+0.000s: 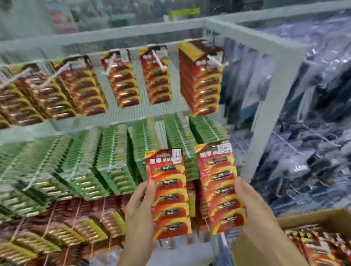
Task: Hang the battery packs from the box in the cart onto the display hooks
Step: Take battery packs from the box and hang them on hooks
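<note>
My left hand point(139, 208) grips a red and orange battery pack point(168, 194) by its left edge and holds it upright. My right hand point(252, 206) grips a second red battery pack point(219, 184) by its right edge, beside the first. Both packs are held in front of the display, below the top row of hooks. Three white hooks at the top centre carry red packs: a thin stack point(121, 80), another thin stack point(156, 75), and a thick stack point(202, 75). The open cardboard box point(339, 217) at the bottom right holds several more red packs point(329, 248).
Rows of green packs point(100, 160) hang in the middle of the display and red and yellow packs point(58, 230) fill the lower rows. A grey metal frame post point(273, 94) bounds the display on the right. Beyond it hang dark bagged goods point(328, 119).
</note>
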